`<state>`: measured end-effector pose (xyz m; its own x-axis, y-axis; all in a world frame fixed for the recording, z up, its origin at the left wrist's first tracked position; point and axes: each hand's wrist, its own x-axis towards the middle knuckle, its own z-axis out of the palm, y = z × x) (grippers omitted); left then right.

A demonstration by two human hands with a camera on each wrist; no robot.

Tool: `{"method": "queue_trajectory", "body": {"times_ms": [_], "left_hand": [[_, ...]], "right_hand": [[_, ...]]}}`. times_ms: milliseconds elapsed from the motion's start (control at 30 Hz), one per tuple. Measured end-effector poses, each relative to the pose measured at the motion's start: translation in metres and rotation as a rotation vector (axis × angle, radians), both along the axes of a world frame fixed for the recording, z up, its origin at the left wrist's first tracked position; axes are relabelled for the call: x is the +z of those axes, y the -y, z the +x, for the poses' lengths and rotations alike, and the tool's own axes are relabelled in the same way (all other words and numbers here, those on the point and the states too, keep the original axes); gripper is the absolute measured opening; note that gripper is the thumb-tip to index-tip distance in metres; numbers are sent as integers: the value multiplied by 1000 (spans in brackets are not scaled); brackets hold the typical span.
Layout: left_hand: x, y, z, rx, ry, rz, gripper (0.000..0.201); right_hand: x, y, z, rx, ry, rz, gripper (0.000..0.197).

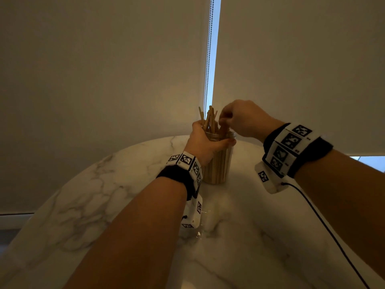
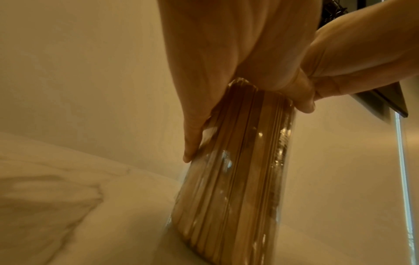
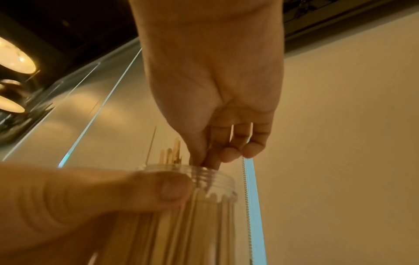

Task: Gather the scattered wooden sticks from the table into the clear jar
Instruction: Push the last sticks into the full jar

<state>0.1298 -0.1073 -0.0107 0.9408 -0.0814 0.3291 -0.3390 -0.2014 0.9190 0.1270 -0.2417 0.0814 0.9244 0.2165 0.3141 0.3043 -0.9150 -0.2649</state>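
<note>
Insertion is the step in hand: your left hand [image 1: 205,142] wraps the upper part of the clear jar [image 1: 217,167], thumb across the near side just below the threaded neck, fingers curled round the far side, so the jar stands upright on the marble table [image 1: 104,195] directly ahead of your left wrist. Your right hand [image 1: 239,119] sits above the jar mouth, just right of the left hand, with the fingertips [image 3: 229,154] bunched downward at the rim; they appear to pinch one or more wooden sticks [image 1: 209,119] and feed them into the opening, though the wrist view does not show plainly how many are held. The jar is already packed with sticks standing on end, and several tips project above the rim between the two hands. No loose sticks show on the table near either forearm, so judge the task close to completion. The next move calls for you to release the pinch only once the stick ends have passed the threaded neck, and to keep the left-hand grip firm so the jar does not tip. Expect resistance: the tight packing may block the new sticks, so work them into a gap beside the projecting tips.
</note>
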Motion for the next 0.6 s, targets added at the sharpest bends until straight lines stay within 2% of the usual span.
{"method": "queue_trajectory", "body": {"times_ms": [67,133,233,300,400,533,600], "left_hand": [[0,0,0,-3,-1,7,90],[-1,-1,1,3,-1,14,90],[-3,-1,3,-6,-3,8,97],[-3,-1,3,-8,-11,13,102],[0,-2,1,-3,-16,24,97],[1,-2,-1,2,-11,34,94],[1,-1,-2,1,-19,27,91]], "right_hand": [[-2,-5,1,-11,-130,-154,23],[2,-6,3,-23,-204,-176,26],[9,-3,8,-19,-73,36,27],[9,-3,10,54,7,114,34],[0,-6,13,117,7,7,21],[-1,-3,10,76,124,82,10],[1,-3,7,64,148,-13,12]]}}
